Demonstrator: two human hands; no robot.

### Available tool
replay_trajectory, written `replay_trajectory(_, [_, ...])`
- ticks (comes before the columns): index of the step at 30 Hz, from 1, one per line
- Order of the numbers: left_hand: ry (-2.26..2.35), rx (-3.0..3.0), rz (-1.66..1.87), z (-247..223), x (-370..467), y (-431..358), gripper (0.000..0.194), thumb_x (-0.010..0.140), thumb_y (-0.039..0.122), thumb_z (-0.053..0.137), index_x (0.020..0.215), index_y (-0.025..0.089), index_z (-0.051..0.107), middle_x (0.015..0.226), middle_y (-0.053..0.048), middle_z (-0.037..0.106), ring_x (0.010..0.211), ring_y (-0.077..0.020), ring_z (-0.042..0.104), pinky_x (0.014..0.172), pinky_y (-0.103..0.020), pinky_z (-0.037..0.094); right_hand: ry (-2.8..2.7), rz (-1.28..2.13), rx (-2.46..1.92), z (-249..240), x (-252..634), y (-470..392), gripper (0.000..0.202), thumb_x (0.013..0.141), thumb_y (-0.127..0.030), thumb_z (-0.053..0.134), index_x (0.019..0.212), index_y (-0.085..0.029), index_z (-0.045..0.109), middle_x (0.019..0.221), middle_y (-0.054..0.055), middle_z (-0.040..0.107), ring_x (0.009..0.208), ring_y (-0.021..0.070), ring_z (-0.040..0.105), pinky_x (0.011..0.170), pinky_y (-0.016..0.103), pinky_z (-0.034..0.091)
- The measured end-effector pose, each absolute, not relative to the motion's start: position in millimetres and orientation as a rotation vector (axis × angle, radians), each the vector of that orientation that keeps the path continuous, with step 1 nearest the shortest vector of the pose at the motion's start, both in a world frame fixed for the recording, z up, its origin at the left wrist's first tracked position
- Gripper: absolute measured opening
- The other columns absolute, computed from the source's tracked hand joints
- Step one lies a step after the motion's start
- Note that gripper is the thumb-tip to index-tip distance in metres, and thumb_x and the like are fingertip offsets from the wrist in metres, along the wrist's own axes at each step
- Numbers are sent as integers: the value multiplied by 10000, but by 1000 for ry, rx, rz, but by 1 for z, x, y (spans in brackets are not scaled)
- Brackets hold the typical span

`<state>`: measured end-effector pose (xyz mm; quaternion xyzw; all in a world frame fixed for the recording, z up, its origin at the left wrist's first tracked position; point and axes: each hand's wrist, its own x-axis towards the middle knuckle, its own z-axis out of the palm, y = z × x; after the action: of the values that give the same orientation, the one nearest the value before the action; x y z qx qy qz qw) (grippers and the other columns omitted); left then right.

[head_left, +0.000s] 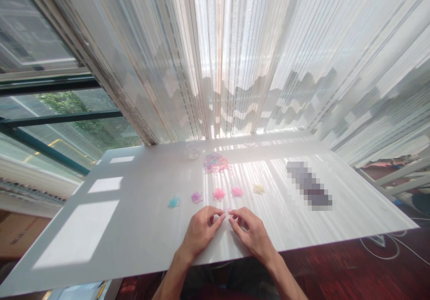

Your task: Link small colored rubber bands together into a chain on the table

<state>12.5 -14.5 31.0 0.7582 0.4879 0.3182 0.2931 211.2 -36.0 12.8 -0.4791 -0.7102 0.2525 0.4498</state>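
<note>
My left hand [205, 225] and my right hand [249, 229] are close together over the near part of the white table [141, 228]. Both have thumb and forefinger pinched; a faint pinkish trace shows between the fingertips, too small to make out. Just beyond them lies a row of small heaps of thin coloured loops, like rubber bands: a teal heap [174, 202], a purple heap [196, 197], a bright pink heap [218, 194], a light pink heap [237, 191] and a pale yellow heap [258, 188]. Behind these is a larger mixed-colour heap [217, 163].
A clear round container [192, 151] stands left of the mixed heap, and a flat clear piece [250, 144] lies farther back. A blurred-out dark object [311, 186] is on the right. Sheer curtains [231, 67] hang along the far edge; white cables [386, 248] lie on the floor at right.
</note>
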Motion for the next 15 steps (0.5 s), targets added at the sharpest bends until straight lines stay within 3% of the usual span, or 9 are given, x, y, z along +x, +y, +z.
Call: replay_trajectory(15, [1220, 1893, 909, 24, 16, -15, 165, 937, 343, 668, 907, 203, 751, 837, -22, 749, 615, -121, 575, 613, -234, 506, -1753, 639, -1204, 10, 211, -37, 135, 988, -238, 586, 930, -223, 707, 819, 25, 683, 680, 162, 639, 674, 266, 556])
